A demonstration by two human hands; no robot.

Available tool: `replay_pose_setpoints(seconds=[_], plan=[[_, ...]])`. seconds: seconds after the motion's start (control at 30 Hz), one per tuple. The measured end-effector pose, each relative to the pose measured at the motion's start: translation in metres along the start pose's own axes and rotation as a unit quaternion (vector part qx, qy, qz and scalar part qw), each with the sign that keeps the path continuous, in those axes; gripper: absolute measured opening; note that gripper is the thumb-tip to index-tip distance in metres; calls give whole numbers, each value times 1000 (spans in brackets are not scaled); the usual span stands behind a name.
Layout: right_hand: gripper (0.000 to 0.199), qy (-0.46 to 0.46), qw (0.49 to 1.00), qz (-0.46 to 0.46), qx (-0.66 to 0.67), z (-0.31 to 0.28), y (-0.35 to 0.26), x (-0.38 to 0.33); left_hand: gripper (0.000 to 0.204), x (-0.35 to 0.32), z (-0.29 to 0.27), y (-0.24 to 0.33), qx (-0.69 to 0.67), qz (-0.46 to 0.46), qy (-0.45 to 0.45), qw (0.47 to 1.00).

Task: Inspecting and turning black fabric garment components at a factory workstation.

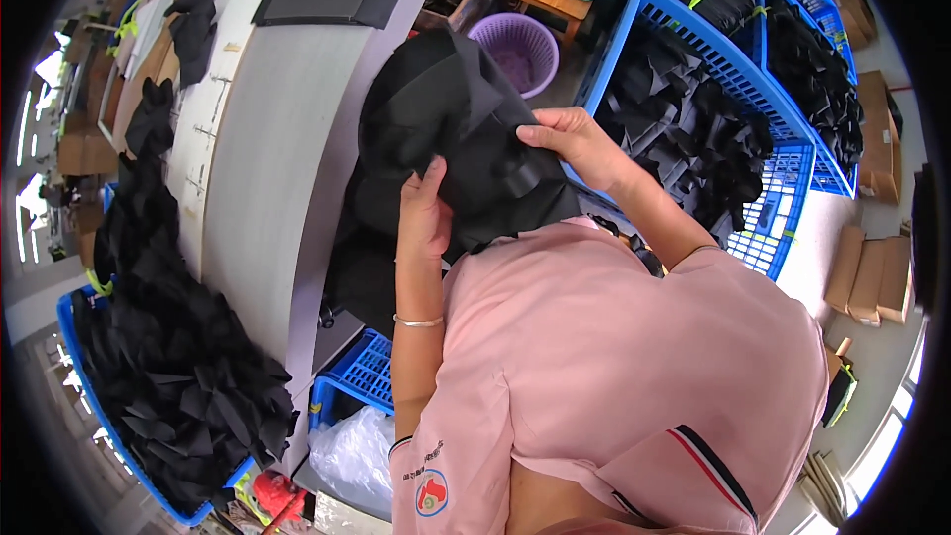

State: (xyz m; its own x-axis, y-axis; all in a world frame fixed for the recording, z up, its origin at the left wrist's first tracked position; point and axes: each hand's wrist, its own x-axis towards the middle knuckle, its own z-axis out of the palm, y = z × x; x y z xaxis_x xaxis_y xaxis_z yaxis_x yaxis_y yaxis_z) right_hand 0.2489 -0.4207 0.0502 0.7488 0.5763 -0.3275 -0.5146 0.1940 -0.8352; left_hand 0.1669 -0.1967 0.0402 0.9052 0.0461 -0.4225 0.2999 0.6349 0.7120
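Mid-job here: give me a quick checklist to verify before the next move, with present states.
1. Right hand on the black material: ok, thumb over its right side.
2. Left hand gripping firmly: cannot tell, its grip is partly hidden.
3. Material lying flat: not ok, it is curved and folded.
4. Material's underside: cannot tell, out of sight.
5. Purple basket not touching the material: cannot tell, they overlap in this view.
6. Blue crate at right holding black pieces: ok, a loose heap inside.
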Motion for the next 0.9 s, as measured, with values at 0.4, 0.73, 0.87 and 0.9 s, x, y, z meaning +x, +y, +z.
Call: replay_pose_setpoints(seconds=[0.4,0.73,0.87,0.9], plan=[[47,45,996,-38,72,-5,19,-4,41,1,-28,-16,-146,33,63,987],[23,172,921,-198,-287,8,24,0,42,-15,-12,-12,-58,176,155,970],[30,176,953,-107,-223,-4,28,2,43,-16,-8,-12,-42,199,168,965],[30,177,953,-108,-222,-9,33,3,43,-17,-6,-13,-41,199,166,965]])
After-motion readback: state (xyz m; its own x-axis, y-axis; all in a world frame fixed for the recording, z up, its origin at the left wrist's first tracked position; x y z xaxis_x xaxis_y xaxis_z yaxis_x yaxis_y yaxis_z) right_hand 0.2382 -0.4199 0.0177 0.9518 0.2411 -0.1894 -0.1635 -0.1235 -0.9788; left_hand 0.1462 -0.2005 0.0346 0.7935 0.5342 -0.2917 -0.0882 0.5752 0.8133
